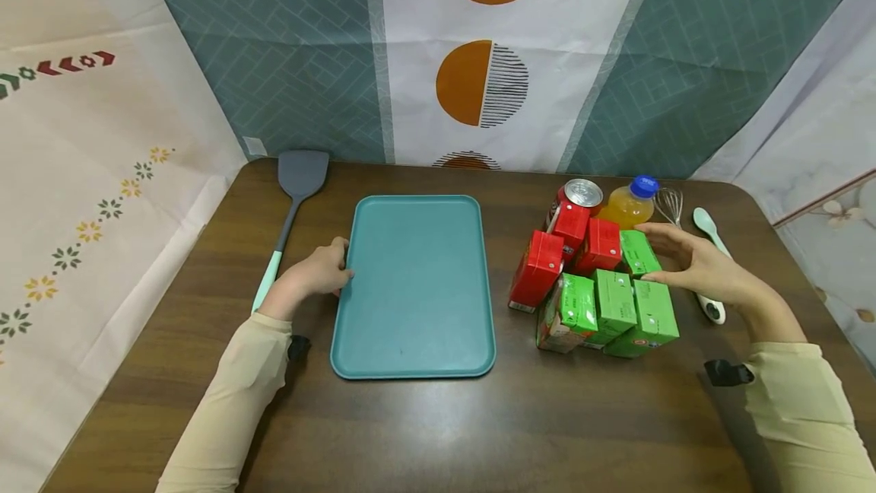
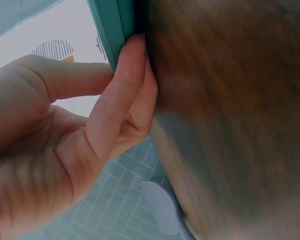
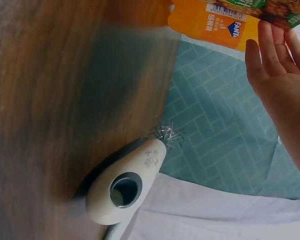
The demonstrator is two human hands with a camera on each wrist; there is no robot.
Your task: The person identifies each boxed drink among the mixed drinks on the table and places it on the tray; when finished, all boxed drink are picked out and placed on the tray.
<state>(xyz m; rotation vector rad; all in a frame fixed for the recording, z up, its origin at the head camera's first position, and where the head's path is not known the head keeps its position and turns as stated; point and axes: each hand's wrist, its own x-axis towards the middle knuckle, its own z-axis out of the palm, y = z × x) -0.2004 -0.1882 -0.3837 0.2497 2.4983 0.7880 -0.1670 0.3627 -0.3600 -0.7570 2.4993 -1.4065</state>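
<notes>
My left hand (image 1: 316,274) pinches the left rim of a teal tray (image 1: 414,287), thumb on top and fingers beneath, as the left wrist view shows up close. On the right, my right hand (image 1: 708,271) spans the back right green drink carton (image 1: 636,251), thumb at its near side and fingertips at its far side. In the right wrist view, the fingers (image 3: 272,52) meet the carton's printed side. Other green cartons (image 1: 614,299) stand close in front and to the left. Red cartons (image 1: 541,261) stand behind and left of them.
Behind the cartons are a soda can (image 1: 582,195) and an orange Fanta bottle (image 1: 628,204) with a blue cap. A whisk (image 1: 669,204) and a pale spoon-like utensil (image 1: 708,227) lie at the right. A grey spatula (image 1: 301,177) lies left of the tray.
</notes>
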